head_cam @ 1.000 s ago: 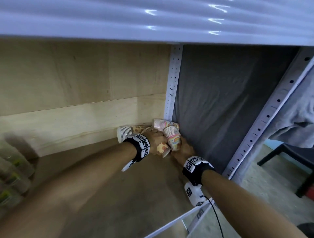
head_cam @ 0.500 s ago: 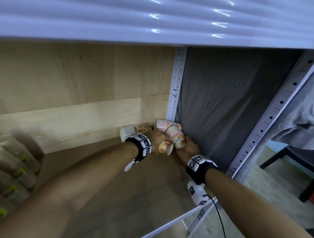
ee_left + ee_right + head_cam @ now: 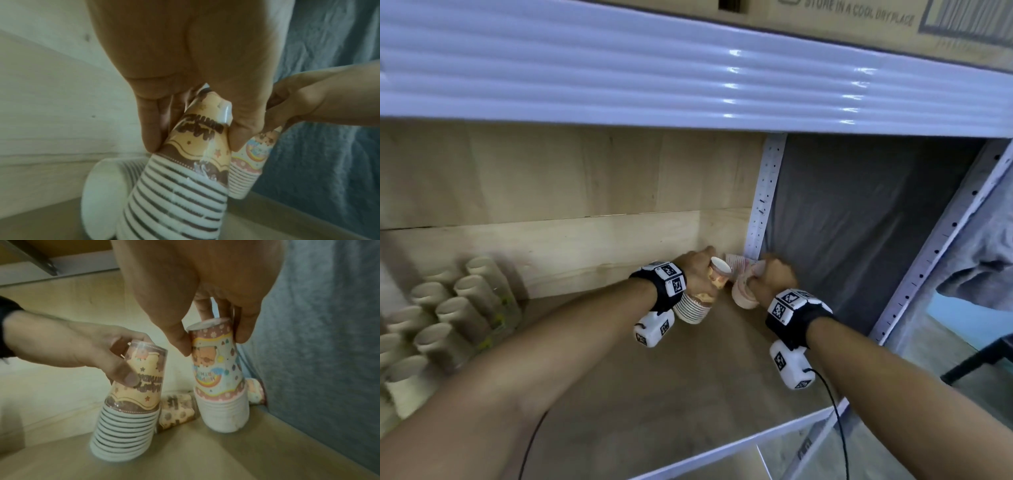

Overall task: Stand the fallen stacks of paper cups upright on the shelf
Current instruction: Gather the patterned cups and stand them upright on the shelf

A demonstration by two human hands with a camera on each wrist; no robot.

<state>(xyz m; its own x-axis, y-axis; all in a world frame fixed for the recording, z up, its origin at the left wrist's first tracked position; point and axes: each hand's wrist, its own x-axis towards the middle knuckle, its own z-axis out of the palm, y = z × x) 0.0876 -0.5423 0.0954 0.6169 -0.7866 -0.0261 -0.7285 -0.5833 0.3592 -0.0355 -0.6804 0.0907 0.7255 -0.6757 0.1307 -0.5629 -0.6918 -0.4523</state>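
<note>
At the far right corner of the wooden shelf [image 3: 688, 387], beside the grey cloth [image 3: 859, 222] hanging on the right, both hands are gripping stacks of paper cups. The left hand [image 3: 697, 274] is curling its thumb and fingers round the upper end of a yellow-and-brown stack [image 3: 131, 395], which is standing rim-down with its white rims [image 3: 174, 199] fanned out toward the shelf board. The right hand [image 3: 774, 279] is pinching the narrow top of a pink-and-rainbow stack [image 3: 218, 378] between thumb and fingers; this stack is also standing rim-down, just to the right of the first and close against the cloth. Whether its lowest rim is resting fully on the board or hanging slightly above it is hard to tell from the wrist view. Between and behind the two held stacks, a third brown-patterned stack [image 3: 176, 410] is lying on its side against the back panel [image 3: 551, 250], and a fourth stack [image 3: 256, 392] is lying at the foot of the cloth. On the near left of the shelf, a group of pale cup stacks [image 3: 448, 308] is sitting well apart from the hands.
</note>
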